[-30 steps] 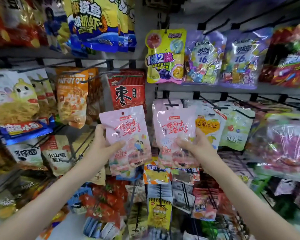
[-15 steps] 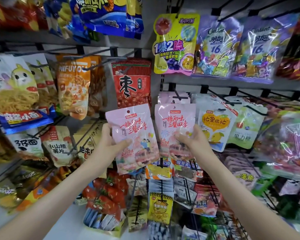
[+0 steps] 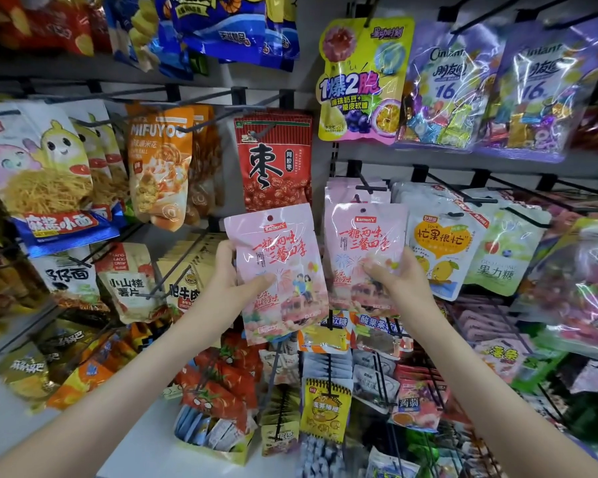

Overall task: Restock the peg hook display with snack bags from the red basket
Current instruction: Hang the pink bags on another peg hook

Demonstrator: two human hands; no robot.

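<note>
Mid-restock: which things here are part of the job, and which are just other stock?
Job: left hand holding a pink bag; right hand pinching a second pink bag; pink stack on its peg.
Other stock: red jujube bag; mango bag; MIFUYOU bag; noodle bags.

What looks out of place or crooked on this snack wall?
Only the pink bag in the left hand: it is tilted and on no hook, just under the red date bag. Nothing looks spilled or torn.
</note>
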